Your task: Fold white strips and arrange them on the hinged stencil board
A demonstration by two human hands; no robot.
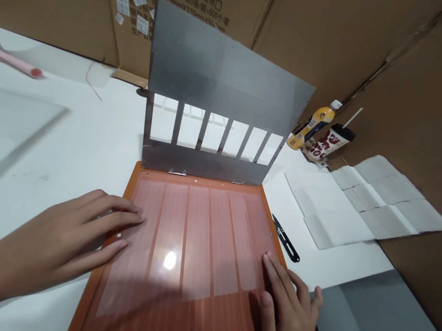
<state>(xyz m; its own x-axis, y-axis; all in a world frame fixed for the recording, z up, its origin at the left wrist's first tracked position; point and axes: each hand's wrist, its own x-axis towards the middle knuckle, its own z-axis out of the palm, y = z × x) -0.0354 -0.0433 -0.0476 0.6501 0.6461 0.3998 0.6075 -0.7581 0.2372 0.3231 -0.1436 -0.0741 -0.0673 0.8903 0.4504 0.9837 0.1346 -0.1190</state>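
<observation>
An orange ribbed board (220, 323) lies on the white table in front of me. A clear glossy sheet (187, 239) lies flat on it. A hinged grey metal plate (222, 81) with several slots stands up at the board's far edge. My left hand (77, 237) rests flat on the sheet's left side, fingers stretched out. My right hand (285, 312) presses flat on the sheet's lower right corner, fingers extended. Neither hand holds anything.
Black snips (285, 238) lie just right of the board. Grey folded paper sheets (371, 202) lie further right. A yellow bottle (312, 127) and a cup with a straw (330, 141) stand at the back. Cardboard walls (353, 35) surround the table. A pink brush handle (13, 62) lies far left.
</observation>
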